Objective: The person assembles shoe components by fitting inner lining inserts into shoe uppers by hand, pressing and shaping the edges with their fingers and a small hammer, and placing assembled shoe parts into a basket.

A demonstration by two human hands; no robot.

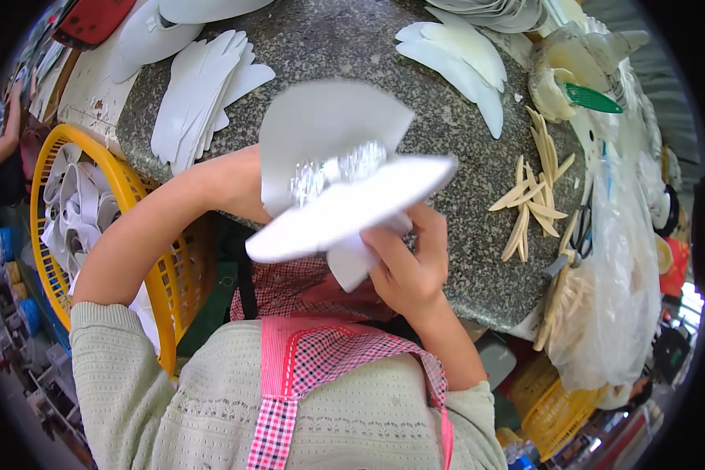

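My right hand (413, 262) is closed on the underside of a long white sole-shaped piece (345, 211), thumb and fingers pinched near its right half. A small white flap (351, 265) hangs below it beside my fingers. Along its upper side runs a silver glittery band (337, 171). Behind the band stands a broad grey-white flat panel (321, 117), smeared a little by motion. My left hand (247, 186) goes behind this panel; its wrist shows, but the fingers are hidden.
The speckled stone tabletop (478, 211) carries stacked white sole-shaped pieces (200, 98), more white pieces (462, 63) and beige strips (536, 196). A yellow basket (168, 305) of white parts stands at left. Scissors (581, 235), a green-handled tool (594, 99) and plastic bag (615, 298) are right.
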